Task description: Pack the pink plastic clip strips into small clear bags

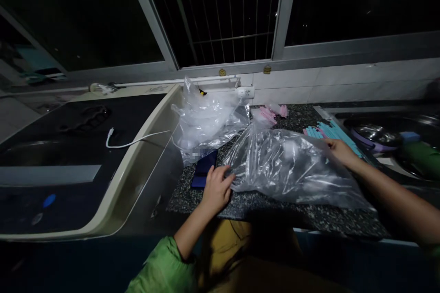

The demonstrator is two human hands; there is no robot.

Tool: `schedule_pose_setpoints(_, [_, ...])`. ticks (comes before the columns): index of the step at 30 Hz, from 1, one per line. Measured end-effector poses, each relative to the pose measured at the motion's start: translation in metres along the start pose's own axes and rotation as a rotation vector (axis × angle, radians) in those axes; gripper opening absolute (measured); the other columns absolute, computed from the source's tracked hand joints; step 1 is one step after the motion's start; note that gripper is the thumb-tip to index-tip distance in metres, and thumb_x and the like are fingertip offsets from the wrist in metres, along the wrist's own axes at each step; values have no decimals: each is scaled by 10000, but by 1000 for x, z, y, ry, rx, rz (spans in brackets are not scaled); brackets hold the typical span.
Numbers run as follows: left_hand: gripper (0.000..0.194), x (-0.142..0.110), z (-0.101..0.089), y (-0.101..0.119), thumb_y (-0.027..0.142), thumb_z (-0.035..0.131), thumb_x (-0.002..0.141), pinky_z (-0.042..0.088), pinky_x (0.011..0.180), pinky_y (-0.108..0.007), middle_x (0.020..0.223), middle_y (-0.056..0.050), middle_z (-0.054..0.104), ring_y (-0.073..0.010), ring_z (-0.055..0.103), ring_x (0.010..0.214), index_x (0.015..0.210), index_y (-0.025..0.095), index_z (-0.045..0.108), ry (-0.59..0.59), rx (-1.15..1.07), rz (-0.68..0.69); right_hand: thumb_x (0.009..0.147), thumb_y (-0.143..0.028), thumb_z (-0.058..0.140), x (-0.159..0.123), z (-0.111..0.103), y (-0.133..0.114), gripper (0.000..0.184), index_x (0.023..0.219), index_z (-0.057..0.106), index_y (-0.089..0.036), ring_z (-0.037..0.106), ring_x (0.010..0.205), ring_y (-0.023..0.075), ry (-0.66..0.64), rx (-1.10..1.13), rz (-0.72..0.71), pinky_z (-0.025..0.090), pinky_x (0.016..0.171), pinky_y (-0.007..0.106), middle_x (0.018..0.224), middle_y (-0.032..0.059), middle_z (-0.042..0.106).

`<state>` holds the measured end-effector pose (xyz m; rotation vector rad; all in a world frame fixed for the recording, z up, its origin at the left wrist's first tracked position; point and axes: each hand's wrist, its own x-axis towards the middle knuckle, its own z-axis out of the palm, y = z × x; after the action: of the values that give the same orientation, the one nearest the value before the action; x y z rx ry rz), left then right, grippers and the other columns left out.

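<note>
A clear plastic bag [288,160] lies crumpled along the dark speckled countertop. My left hand [217,187] grips its left end, fingers bent at the edge of the film. At the bag's upper right edge, my right hand [340,152] pinches the plastic; some of its fingertips are hidden. Just beyond the right hand is a pile of light blue strips [323,130] with a few pink ones. A dark blue phone-like flat object [203,171] lies beside my left hand. Behind it rests a second clear plastic bag [209,121] with whitish contents I cannot make out.
A washing machine [120,183] with a white cable [137,139] across it stands on the left. Pink strips [270,114] lie near the tiled wall and socket [246,92]. To the right is a sink [357,121] holding a metal bowl [376,133]. Windows line the back.
</note>
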<state>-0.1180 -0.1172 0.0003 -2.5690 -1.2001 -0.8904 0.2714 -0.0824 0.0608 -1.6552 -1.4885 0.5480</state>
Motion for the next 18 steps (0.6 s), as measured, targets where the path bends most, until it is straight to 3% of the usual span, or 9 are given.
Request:
schedule_pose_setpoints(3, [295, 5, 4, -20, 124, 426, 773, 387, 948, -495, 1213, -164, 494, -273, 458, 1130, 1005, 149, 606, -135, 7, -211, 625, -404, 608, 4, 10, 4, 250, 706, 649, -171, 568, 598, 187, -54, -100, 28, 455, 571, 321, 679, 65, 669])
schedule_pose_setpoints(7, [260, 17, 2, -31, 138, 436, 776, 414, 945, -445, 1212, -165, 492, -268, 465, 1126, 974, 129, 606, -216, -34, -273, 660, -489, 560, 2, 11, 4, 343, 755, 652, -172, 546, 557, 172, 36, -150, -40, 449, 553, 323, 693, 61, 665])
schedule_pose_setpoints(11, [324, 15, -4, -17, 120, 487, 719, 327, 1020, -492, 1233, -150, 501, -278, 443, 1162, 1028, 138, 585, -229, -61, -243, 688, -567, 526, -23, 4, 7, 427, 831, 650, -184, 511, 497, 146, 53, -117, -46, 414, 470, 287, 711, 52, 668])
schedule_pose_setpoints(14, [453, 17, -9, -6, 153, 542, 684, 312, 1035, -471, 1278, -141, 488, -274, 414, 1199, 1137, 133, 532, -257, -225, -223, 677, -588, 540, -43, 1, 11, 449, 857, 643, -191, 521, 498, 153, 28, -107, -7, 412, 454, 284, 705, 54, 666])
schedule_pose_setpoints(18, [405, 36, -3, 5, 361, 578, 723, 415, 897, -425, 1081, -123, 609, -261, 521, 1043, 1068, 149, 573, -181, -445, -421, 722, -611, 469, -49, 2, 7, 451, 847, 639, -213, 589, 604, 197, 38, -12, 6, 463, 516, 315, 730, 66, 682])
